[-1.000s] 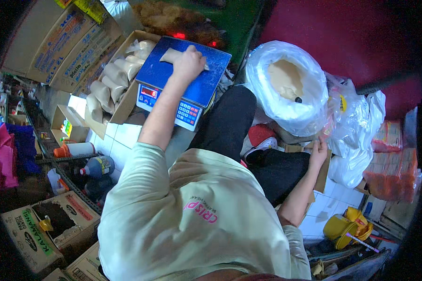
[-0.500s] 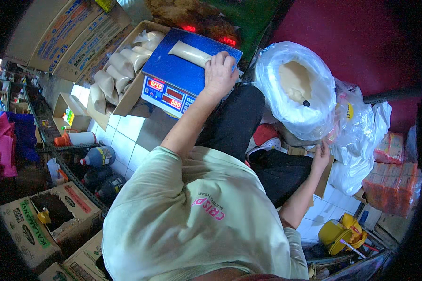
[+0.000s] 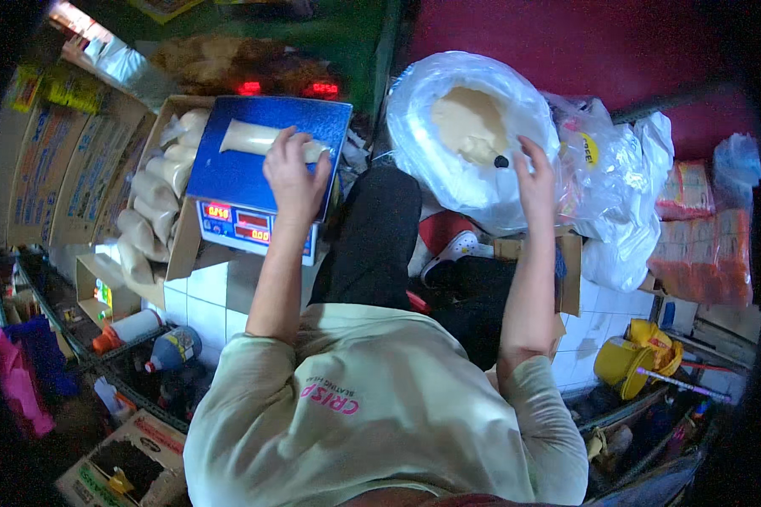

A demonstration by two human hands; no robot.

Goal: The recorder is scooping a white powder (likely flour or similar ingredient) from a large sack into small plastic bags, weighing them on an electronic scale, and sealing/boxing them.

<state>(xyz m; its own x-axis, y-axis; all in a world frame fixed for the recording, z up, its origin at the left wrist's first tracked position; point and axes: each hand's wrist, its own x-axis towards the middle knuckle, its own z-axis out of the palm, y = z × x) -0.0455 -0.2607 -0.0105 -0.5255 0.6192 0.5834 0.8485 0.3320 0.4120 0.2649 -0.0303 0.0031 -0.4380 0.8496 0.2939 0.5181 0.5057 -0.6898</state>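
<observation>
A long clear plastic bag of pale powder (image 3: 247, 138) lies across the blue top of a digital scale (image 3: 228, 177) with lit red digits. My left hand (image 3: 294, 173) curls over the bag's right part, fingers and thumb on either side of it. Over the right rim of a big white plastic-lined sack (image 3: 414, 110), my right hand (image 3: 536, 182) is raised with its fingers apart and nothing in them. Inside the sack is pale powder (image 3: 465, 122). A small black knob (image 3: 500, 161) shows on the sack's liner, just left of my right fingers; what it belongs to is hidden.
Left of the scale, a cardboard box (image 3: 183, 253) holds several filled bags (image 3: 155, 193). Crumpled clear plastic bags (image 3: 617, 177) and orange packs (image 3: 703, 258) sit right of the sack. A yellow pail (image 3: 621, 365) stands at lower right, a dark bottle (image 3: 176, 348) at lower left.
My right hand has risen from below the sack to its right rim. My left hand has shifted from the bag's right end further along it. The whole view has turned.
</observation>
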